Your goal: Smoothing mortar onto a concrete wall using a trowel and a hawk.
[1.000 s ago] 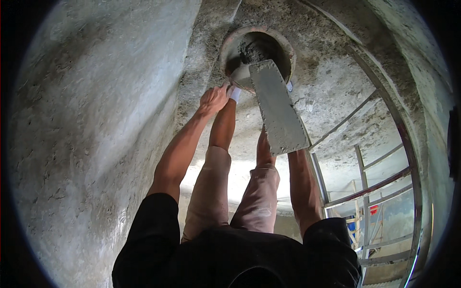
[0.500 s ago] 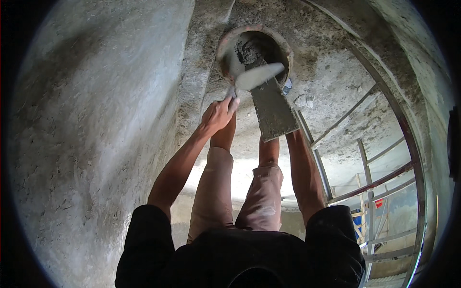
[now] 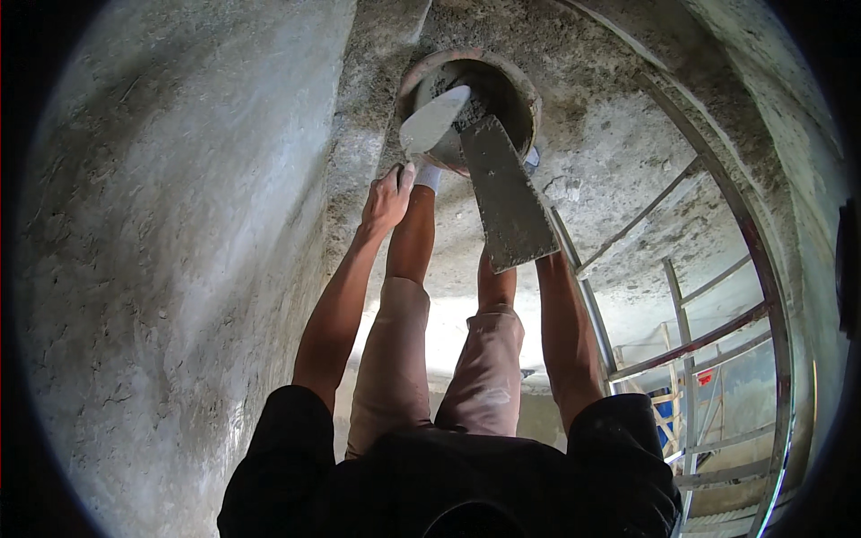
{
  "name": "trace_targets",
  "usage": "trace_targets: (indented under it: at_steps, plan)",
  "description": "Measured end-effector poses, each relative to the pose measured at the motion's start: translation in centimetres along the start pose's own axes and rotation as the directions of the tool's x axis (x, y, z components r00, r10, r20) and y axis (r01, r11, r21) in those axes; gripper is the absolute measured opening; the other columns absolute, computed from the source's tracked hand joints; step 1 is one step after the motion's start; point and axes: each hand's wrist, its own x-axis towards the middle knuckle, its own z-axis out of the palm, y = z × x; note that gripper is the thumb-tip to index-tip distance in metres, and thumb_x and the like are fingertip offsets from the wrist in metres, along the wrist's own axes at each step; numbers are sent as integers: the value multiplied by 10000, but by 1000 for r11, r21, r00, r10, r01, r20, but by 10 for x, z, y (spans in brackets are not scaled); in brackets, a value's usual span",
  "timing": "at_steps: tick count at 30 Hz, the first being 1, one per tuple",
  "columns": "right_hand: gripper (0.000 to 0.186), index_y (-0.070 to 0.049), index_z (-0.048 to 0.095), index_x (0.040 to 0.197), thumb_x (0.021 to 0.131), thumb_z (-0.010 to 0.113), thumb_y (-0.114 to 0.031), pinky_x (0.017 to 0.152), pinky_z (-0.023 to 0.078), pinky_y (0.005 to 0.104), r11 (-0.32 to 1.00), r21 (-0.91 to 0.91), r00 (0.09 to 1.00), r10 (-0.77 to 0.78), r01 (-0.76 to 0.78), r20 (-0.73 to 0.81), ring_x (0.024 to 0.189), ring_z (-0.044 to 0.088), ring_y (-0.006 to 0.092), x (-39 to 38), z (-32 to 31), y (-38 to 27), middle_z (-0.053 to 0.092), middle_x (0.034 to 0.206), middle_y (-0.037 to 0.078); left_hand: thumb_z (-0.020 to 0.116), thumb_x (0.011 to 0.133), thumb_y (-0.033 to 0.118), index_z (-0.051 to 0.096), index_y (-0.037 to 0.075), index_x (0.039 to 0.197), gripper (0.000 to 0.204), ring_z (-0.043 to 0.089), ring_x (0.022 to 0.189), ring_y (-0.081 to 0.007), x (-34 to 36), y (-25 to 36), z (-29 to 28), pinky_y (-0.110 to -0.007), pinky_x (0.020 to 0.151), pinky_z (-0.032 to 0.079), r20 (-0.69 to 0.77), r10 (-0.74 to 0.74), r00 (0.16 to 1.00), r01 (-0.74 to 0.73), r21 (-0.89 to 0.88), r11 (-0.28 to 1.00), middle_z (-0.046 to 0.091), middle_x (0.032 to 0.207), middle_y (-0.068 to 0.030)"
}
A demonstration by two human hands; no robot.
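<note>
My left hand [image 3: 389,195] is closed round the handle of a trowel [image 3: 432,123], whose pale, leaf-shaped blade tilts over the near left side of a round bucket [image 3: 470,56]. Grey mortar [image 3: 473,109] shows inside the bucket. A long rectangular plasterer's float [image 3: 508,202], smeared with wet grey mortar, slants with its far end over the bucket's near right rim. My right forearm [image 3: 569,332] runs up under the float's near end. The float hides my right hand, which holds it from below.
A rough plastered wall [image 3: 170,242] rises close on my left. To the right leans a metal frame with bars [image 3: 686,345]. My legs [image 3: 395,359] stand just short of the bucket on the stained concrete floor [image 3: 596,134]. A blue object [image 3: 666,417] lies beyond the bars.
My left hand has moved left and slightly away, swinging the trowel blade off the float to the bucket's left side. The float has barely shifted.
</note>
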Motion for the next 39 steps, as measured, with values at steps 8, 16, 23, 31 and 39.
trace_targets:
  at_steps: [8,16,23,31,39]
  plan:
    - [486,-19,475,1196,941,300,-394,859,437,321,999,-21,999,45,-45,16,980,530,192,3,20,5,556,1109,97,403,907,376,524,60,972,345,569,727,-439,24,3,9,-486,595,456,11,66,998,-66,40,997,586,750,-260]
    - [510,-30,431,1245,951,257,-409,912,388,307,957,-179,951,-178,227,254,1054,477,195,27,-22,5,518,1161,94,379,904,427,493,41,1113,453,532,934,-428,51,13,-5,-463,765,433,109,-147,983,146,14,989,575,1001,-230]
    - [408,-8,465,1201,913,427,-295,814,445,270,977,49,962,-214,208,171,968,503,140,50,-2,19,527,1122,94,471,895,339,530,-20,1090,413,573,890,-401,-36,53,-19,-422,764,455,199,-22,980,25,-11,1000,575,988,-268]
    - [410,-5,462,1190,917,409,-306,793,447,278,979,-42,976,-194,199,94,936,513,154,37,15,-4,532,1092,94,454,905,265,502,24,1117,324,603,820,-338,-60,33,26,-413,627,486,248,156,956,-126,-130,983,565,1042,-221]
    - [405,-13,451,1200,901,438,-286,800,442,295,969,-148,977,-180,196,118,927,519,171,51,-14,8,539,1072,79,411,902,371,542,25,885,370,559,753,-435,53,7,37,-499,620,441,11,81,997,-82,28,996,572,801,-267]
